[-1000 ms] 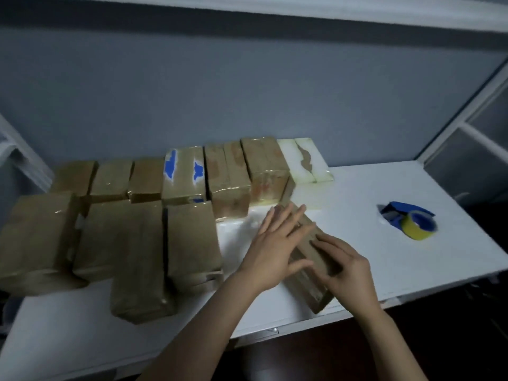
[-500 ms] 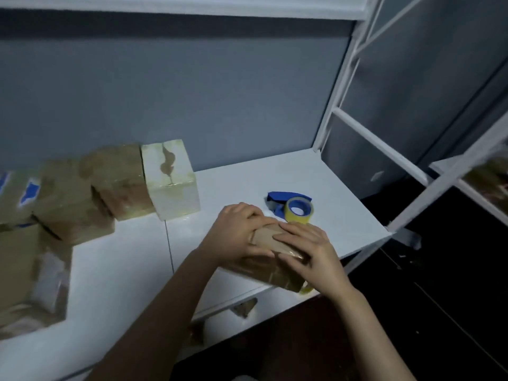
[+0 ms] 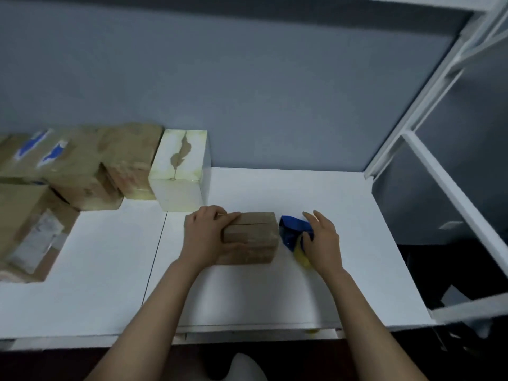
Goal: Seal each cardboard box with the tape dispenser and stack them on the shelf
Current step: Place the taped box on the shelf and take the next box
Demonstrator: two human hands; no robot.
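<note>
a: left hand (image 3: 209, 235) grips the left end of the box (image 3: 253, 237), fingers over the top, thumb along the front face. right hand (image 3: 323, 240) lies on the dispenser (image 3: 292, 229), fingers spread. whether it has closed round the handle i cannot tell, as the hand hides it.

b: and the step?

a: taking up the tool to tape, by my reading. it is best done by pinning the box flat with the left hand and pressing the flaps level. then start the tape on the end wall and draw it along the seam in one pull.

b: the box itself?

a: small and brown, on the white table (image 3: 247, 298) mid-front, just beside the dispenser on its right. a dark seam runs lengthwise along its top. the flaps are shut, and no tape shows plainly over them. more boxes (image 3: 82, 171) sit well apart at the left, against the wall.
</note>
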